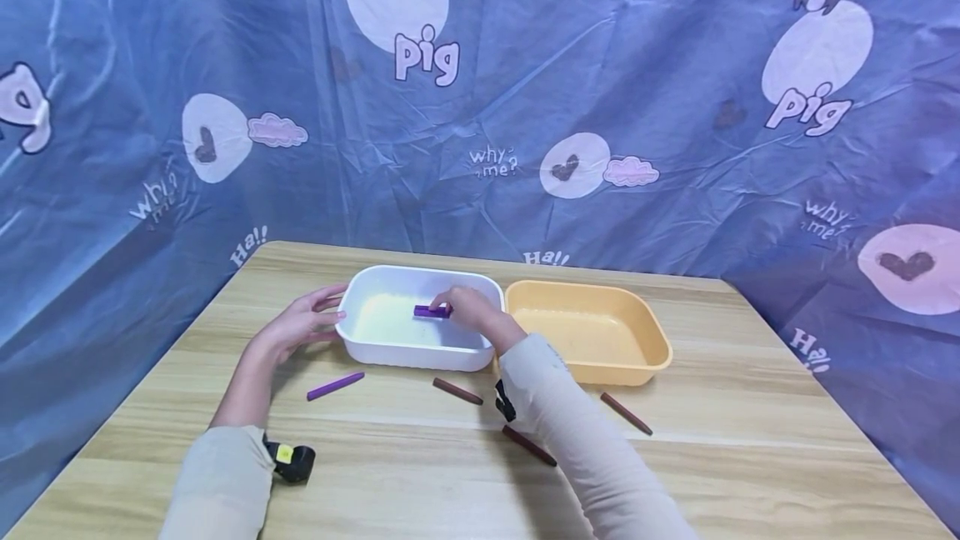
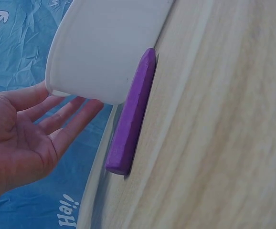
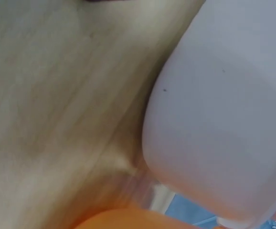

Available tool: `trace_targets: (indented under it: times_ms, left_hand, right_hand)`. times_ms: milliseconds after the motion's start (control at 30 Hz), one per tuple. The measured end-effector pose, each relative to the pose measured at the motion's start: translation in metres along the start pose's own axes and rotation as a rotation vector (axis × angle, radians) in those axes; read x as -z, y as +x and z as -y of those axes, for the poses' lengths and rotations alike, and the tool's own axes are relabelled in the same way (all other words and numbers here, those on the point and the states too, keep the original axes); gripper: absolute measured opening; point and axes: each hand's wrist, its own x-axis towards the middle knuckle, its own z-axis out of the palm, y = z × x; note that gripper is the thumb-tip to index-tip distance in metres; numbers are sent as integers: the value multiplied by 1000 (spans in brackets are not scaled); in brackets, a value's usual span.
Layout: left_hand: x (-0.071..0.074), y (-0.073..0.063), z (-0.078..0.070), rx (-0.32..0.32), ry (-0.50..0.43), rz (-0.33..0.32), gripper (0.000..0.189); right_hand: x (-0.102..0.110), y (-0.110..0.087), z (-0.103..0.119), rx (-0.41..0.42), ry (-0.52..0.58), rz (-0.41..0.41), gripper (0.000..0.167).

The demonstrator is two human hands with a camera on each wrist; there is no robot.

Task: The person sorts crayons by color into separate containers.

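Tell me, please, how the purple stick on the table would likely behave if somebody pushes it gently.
The purple stick is probably stiff, since it lies straight without sagging. Its long sides look faceted, so it may resist rolling somewhat. Being slim, it is likely light and would slide easily.

Two bins (image 1: 418, 356), three brown crayons (image 1: 458, 391), two-plus purple crayons (image 1: 336, 386).

The left hand (image 2: 28, 126) touches the white tub (image 2: 104, 52) with extended fingers. A purple crayon (image 2: 131, 114) lies on the wooden table (image 2: 214, 133), blunt end toward the table's edge, blue cloth (image 2: 18, 62) beyond
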Motion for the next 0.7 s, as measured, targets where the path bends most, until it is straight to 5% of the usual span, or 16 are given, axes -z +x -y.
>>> trace_targets:
  times_ms: [700]
  left_hand:
    - [7,9,-1,6,-3,13,64]
  right_hand:
    - [1,2,2,-1,4,-103,48]
